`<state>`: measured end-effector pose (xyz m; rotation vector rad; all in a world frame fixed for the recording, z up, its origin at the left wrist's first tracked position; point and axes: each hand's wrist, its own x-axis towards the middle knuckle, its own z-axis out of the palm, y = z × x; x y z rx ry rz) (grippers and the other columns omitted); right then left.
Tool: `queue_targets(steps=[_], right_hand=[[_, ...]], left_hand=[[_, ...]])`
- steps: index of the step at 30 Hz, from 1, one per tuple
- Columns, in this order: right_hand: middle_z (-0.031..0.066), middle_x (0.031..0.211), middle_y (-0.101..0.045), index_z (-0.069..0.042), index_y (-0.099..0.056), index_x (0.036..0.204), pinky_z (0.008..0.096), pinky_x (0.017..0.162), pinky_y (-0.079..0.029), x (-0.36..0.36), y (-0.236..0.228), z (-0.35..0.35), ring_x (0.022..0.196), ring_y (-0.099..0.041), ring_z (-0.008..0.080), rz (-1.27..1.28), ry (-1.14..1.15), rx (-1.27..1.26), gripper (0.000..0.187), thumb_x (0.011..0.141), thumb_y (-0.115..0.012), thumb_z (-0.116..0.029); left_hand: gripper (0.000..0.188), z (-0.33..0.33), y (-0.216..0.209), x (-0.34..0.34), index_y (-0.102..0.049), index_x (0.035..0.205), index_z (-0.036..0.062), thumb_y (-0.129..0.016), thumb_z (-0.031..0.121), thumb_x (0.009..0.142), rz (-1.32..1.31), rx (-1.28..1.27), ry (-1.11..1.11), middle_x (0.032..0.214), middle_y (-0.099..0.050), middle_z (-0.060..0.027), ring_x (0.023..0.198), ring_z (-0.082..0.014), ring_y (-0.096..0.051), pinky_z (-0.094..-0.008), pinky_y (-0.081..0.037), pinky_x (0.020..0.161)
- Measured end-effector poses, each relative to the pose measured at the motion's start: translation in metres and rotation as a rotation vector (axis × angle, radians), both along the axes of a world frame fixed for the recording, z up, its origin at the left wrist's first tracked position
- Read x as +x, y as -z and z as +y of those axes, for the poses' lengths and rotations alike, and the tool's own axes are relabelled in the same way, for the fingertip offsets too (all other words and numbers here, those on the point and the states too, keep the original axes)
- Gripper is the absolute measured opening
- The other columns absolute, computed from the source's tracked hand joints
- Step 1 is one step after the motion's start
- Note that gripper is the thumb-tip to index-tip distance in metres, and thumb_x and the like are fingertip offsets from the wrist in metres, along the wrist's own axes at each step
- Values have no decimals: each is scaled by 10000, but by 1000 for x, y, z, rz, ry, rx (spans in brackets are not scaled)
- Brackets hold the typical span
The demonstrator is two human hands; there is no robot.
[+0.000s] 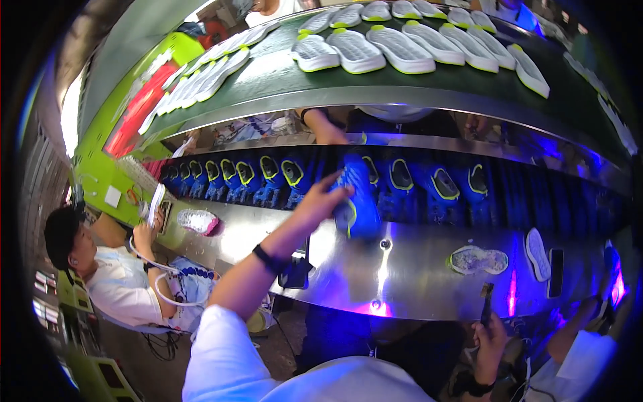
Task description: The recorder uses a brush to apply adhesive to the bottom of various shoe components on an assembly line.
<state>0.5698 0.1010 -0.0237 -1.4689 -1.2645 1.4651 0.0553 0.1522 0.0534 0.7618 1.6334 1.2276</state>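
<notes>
My left hand (320, 201) is closed around a blue shoe upper (362, 204), held above the steel bench beside the row of other shoe uppers. The upper is slightly blurred, and a yellow-green patch shows at its lower left. Low at the right, my right hand (492, 340) grips a dark-handled brush (487, 298) with its bristles pointing up, just off the bench's near edge. On the bench beyond the brush lie a pale shoe sole (479, 260) and a second, narrower-looking sole (538, 254).
Blue shoe uppers (269, 173) line a dark channel behind the steel bench (341, 264). White soles (355, 50) fill the raised green belt. A flat black phone-like object (555, 273) lies at right. A seated co-worker (127, 281) works at left; other people's arms show across and at right.
</notes>
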Motion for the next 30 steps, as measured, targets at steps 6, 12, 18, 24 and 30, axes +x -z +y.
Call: queue_targets(steps=[6, 12, 18, 24, 30], right_hand=[[54, 979, -697, 50, -599, 1350, 209, 725, -503, -46, -36, 5, 801, -628, 86, 24, -28, 140, 487, 891, -727, -49], [133, 1024, -748, -22, -706, 1236, 305, 827, -530, -76, -128, -68, 880, -694, 171, -91, -247, 471, 379, 861, -745, -58], [125, 944, -735, -35, -706, 1234, 297, 766, -519, -87, -182, -149, 825, -694, 193, -216, -316, 728, 381, 857, -749, -68], [118, 843, -687, -52, -716, 1227, 303, 690, -495, -84, -185, -179, 729, -647, 203, -333, -377, 708, 398, 832, -761, -49], [65, 817, -654, -10, -711, 1212, 294, 686, -475, -98, -167, -180, 731, -592, 129, -321, -508, 740, 400, 815, -759, -34]], left_hand=[[812, -103, -8, 123, -271, 1594, 8, -678, 105, 897, -334, 247, 191, 1484, -513, -116, 1334, -203, -522, -367, -395, 1143], [897, -204, -18, 167, -269, 1597, 12, -745, 219, 867, -278, 376, 340, 1526, -470, -127, 1410, -215, -440, -395, -332, 1181], [842, -296, -40, 176, -260, 1608, 45, -707, 90, 896, -152, 492, 458, 1562, -433, -129, 1431, -223, -420, -406, -341, 1182], [837, -324, -45, 174, -260, 1603, 31, -721, 110, 909, 105, 562, 493, 1620, -358, -170, 1460, -236, -378, -412, -332, 1186], [827, -331, -20, 161, -239, 1612, 42, -691, 70, 921, 34, 507, 369, 1579, -414, -143, 1441, -225, -402, -407, -336, 1186]])
